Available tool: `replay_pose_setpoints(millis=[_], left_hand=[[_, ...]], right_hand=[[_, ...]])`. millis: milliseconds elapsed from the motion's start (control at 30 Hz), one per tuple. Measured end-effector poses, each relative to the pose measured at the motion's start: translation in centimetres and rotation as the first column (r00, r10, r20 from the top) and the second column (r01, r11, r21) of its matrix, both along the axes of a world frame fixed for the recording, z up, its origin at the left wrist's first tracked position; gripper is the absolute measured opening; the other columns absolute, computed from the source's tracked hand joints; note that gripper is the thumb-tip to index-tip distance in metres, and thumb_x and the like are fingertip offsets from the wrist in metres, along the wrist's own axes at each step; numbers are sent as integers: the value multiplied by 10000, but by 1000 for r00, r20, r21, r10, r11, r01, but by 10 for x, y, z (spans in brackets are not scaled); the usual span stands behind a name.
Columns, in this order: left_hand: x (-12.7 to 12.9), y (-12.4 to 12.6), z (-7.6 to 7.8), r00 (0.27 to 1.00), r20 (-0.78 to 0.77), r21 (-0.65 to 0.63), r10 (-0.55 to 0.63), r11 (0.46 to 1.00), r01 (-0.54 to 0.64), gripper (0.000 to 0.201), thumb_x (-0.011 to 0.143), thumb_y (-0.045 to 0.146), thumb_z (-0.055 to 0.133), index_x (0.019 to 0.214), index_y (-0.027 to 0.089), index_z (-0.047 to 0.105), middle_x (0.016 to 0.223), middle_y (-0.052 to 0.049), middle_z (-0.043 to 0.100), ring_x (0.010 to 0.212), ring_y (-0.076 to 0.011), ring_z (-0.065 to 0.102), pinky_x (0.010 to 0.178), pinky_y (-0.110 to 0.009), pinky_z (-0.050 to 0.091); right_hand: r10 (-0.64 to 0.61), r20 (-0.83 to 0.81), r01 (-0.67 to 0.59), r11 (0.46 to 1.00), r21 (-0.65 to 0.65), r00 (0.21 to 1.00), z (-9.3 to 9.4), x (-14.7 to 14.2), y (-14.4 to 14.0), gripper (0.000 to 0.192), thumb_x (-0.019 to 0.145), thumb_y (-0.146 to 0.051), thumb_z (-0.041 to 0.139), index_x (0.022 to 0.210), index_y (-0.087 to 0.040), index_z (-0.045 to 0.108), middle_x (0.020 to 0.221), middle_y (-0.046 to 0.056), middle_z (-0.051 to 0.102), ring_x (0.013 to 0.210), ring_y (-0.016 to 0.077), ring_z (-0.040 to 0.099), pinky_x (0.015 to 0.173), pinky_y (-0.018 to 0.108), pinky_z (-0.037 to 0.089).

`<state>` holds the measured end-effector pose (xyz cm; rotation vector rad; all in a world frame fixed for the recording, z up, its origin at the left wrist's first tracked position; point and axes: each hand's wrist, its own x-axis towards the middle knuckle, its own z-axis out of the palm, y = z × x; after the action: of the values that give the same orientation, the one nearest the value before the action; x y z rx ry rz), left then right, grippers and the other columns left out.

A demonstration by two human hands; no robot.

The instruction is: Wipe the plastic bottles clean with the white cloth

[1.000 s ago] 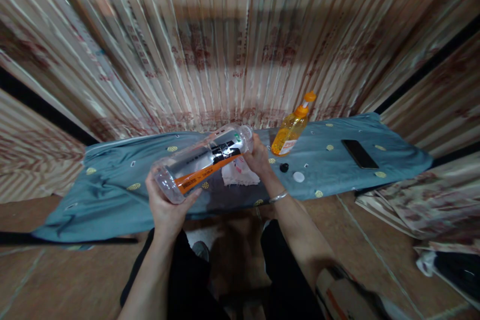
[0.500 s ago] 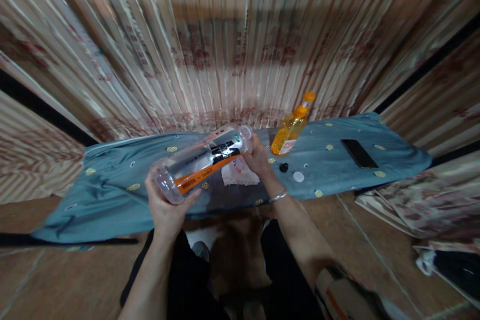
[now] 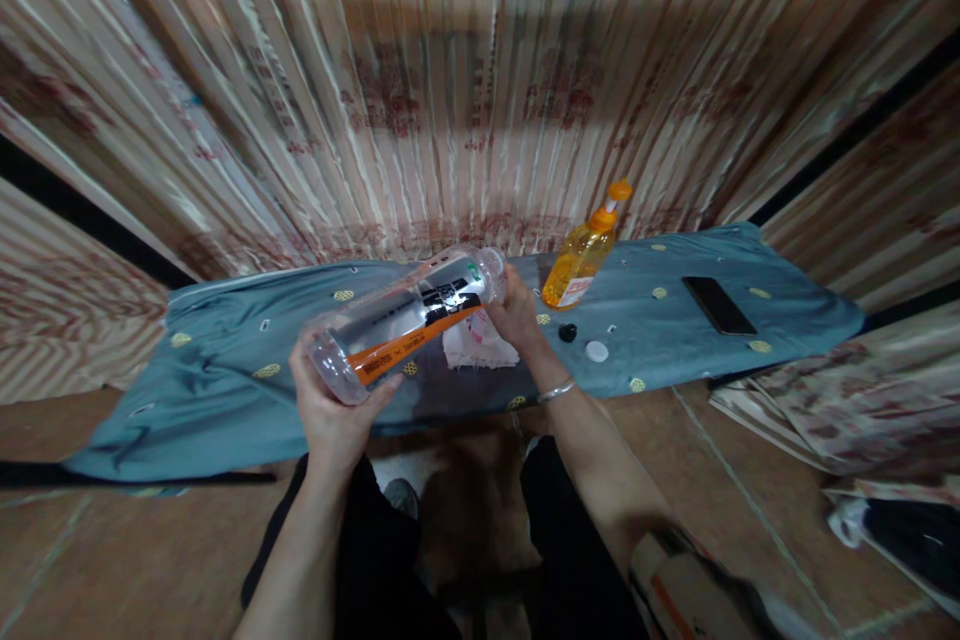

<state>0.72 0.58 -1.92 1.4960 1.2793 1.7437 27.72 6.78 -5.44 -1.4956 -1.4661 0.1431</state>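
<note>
Between both hands I hold a large clear plastic bottle (image 3: 397,320) with an orange and black label, tilted above the cloth-covered table. My left hand (image 3: 334,415) is wrapped round its base at the lower left. At the neck end, my right hand (image 3: 516,308) grips the bottle; its fingertips are partly hidden behind the neck. No cap shows on the mouth. Beneath the bottle lies a white cloth (image 3: 480,345) with a pink print. Right of my right hand are a small black cap (image 3: 568,333) and a white cap (image 3: 597,351).
A pump bottle of orange-yellow liquid (image 3: 577,265) stands behind the caps. Farther right a dark phone (image 3: 718,306) lies on the blue-green tablecloth (image 3: 225,360). Pleated curtains (image 3: 450,120) hang behind the table, and black poles (image 3: 855,130) run along the sides.
</note>
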Motion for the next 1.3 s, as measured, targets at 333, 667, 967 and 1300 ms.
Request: replay_pose_setpoints(millis=[333, 667, 967, 1300], left_hand=[[2, -3, 3, 999, -44, 46, 1, 999, 1, 970, 515, 492, 997, 1320, 234, 523, 1339, -137, 608, 1294, -332, 618, 1202, -511, 471], [2, -4, 0, 999, -39, 48, -5, 999, 7, 958, 523, 468, 1000, 1327, 242, 531, 1353, -148, 621, 1315, -341, 616, 1196, -520, 482], [3, -4, 0, 999, -40, 61, -7, 998, 9, 947, 532, 505, 997, 1316, 235, 539, 1336, -141, 617, 1308, -334, 618, 1198, -507, 481], [6, -5, 4, 999, -26, 63, -22, 998, 23, 934, 547, 500, 991, 1320, 241, 535, 1325, -141, 629, 1273, -337, 641, 1163, -508, 510]], right_hand=[[-27, 26, 29, 998, -52, 999, 4, 0, -2, 443, 961, -426, 623, 1314, -169, 546, 1134, 183, 792, 1078, 381, 775, 921, 498, 637], [-23, 7, 23, 1000, 15, 1000, -2, 3, -1, 402, 961, -475, 593, 1256, -204, 569, 1108, 157, 786, 1018, 357, 772, 896, 494, 635], [-21, 21, 22, 1000, -6, 1000, -5, 5, -1, 440, 974, -520, 545, 1285, -209, 550, 1069, 148, 785, 991, 361, 763, 859, 472, 621], [-44, 17, 44, 999, 16, 999, -2, 2, 0, 405, 941, -481, 569, 1234, -200, 574, 1051, 154, 796, 968, 362, 773, 844, 478, 632]])
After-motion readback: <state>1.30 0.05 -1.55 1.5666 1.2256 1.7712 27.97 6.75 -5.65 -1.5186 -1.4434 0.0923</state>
